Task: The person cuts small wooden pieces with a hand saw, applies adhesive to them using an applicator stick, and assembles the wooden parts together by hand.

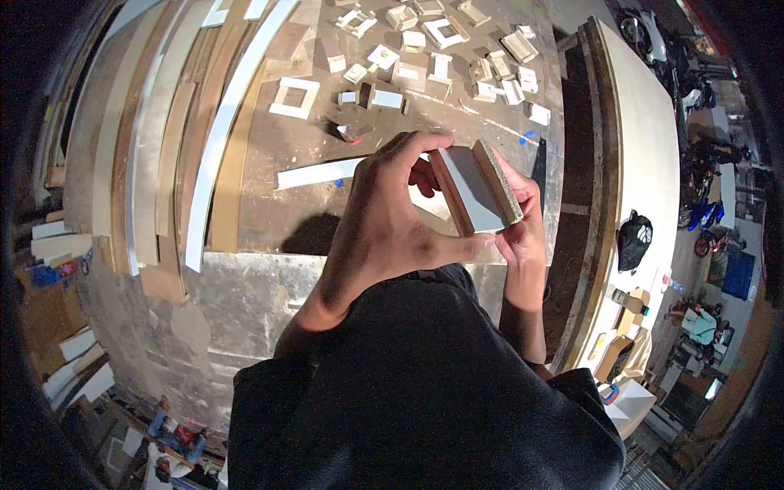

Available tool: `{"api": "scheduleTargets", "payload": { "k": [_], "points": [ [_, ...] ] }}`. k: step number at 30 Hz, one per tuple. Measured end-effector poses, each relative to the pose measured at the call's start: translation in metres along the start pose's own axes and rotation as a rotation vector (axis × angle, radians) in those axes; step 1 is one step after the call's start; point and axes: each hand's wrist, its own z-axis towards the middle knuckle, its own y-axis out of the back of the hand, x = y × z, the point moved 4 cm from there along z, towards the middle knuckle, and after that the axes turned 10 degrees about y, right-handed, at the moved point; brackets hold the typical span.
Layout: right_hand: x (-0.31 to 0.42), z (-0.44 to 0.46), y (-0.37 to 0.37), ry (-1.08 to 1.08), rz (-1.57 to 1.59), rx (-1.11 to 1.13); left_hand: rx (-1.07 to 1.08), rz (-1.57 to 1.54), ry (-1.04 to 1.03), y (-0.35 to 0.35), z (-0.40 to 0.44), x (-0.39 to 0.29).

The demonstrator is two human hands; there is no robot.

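A small channel-shaped wooden block [478, 189] is held up in front of my chest, tilted, with a grey-white middle face between two raised side strips. My left hand [390, 208] is closed around its left side, fingers at the top end and thumb at the bottom end. On the other side, my right hand [524, 212] grips the rough edge strip, its fingers partly hidden behind the block. Below the hands on the worktable lies a white strip [318, 174], partly covered by my left hand. A small square wooden frame [278, 108] lies farther back.
Several small wood pieces and frames [443, 33] are scattered over the brown worktable [245, 147]. Long boards [184, 122] are stacked at left. To the right stands another long table [645, 147] with a black cap [634, 241]. People are seated in the lower left background.
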Motion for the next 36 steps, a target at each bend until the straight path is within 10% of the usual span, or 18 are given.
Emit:
{"api": "scheduleTargets", "payload": {
  "k": [36],
  "points": [
    [0.007,-0.006,-0.009,-0.01,-0.079,-0.05,-0.022,-0.048,-0.041,0.002,-0.005,-0.004]
  ]
}}
